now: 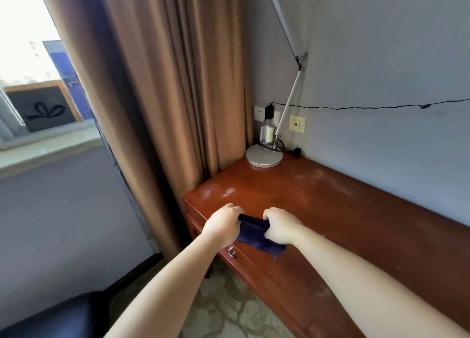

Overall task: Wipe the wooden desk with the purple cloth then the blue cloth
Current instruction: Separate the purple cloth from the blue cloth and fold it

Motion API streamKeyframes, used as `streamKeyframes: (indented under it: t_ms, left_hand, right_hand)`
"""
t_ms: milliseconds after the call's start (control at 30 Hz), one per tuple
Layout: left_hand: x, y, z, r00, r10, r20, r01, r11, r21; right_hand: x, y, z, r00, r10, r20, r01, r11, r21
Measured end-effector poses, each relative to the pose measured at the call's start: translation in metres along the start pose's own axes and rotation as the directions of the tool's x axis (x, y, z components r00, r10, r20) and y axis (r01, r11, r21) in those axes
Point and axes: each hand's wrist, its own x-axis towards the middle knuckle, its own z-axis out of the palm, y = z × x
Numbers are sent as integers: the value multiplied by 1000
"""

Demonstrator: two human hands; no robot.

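Observation:
A dark blue cloth (256,236) is stretched between both my hands just above the near left corner of the wooden desk (343,210). My left hand (222,226) grips its left end and my right hand (281,227) grips its right end. The cloth's lower edge hangs down over the desk's front edge, with a loose thread dangling. The reddish-brown desktop shows dusty smears near the wall and glare near the left corner. No purple cloth is in sight.
A silver desk lamp (264,156) stands at the desk's back left corner beside a small clear bottle (267,133) and wall sockets (297,124). A brown curtain (165,83) hangs to the left. A desk drawer with a metal knob (231,252) sits below my hands. A dark seat (56,317) is at bottom left.

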Motion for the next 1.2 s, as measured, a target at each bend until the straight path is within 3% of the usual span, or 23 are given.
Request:
streamKeyframes:
  t_ms: [300, 500, 633, 800, 933, 1067, 1133, 1200]
  left_hand:
    - [66, -70, 3, 981, -150, 126, 128, 977, 172]
    - [88, -115, 4, 974, -186, 126, 152, 958, 241]
    - [106, -153, -2, 974, -210, 82, 182, 948, 259]
    - [143, -203, -17, 983, -184, 14, 174, 950, 260]
    - [174, -235, -23, 988, -141, -69, 155, 946, 284]
    - [194, -257, -7, 987, 4, -161, 45, 954, 297]
    - [195, -259, 14, 997, -80, -7, 80, 972, 222]
    - [190, -259, 36, 966, -158, 205, 134, 983, 125]
  right_hand:
    - [112, 1, 2, 984, -160, 78, 160, 987, 3]
    - [166, -20, 9, 941, -333, 65, 339, 914, -225]
    - [206, -43, 11, 921, -388, 30, 381, 886, -265]
    - [263, -78, 6, 922, -388, 6, 377, 892, -247]
    - [312, -99, 3, 910, -388, -150, 340, 902, -266]
    - [346, -99, 19, 875, -419, -244, 340, 888, -309]
    - [351, -93, 33, 885, -406, -229, 325, 889, -321]
    - [349, -84, 50, 923, -369, -105, 318, 890, -328]
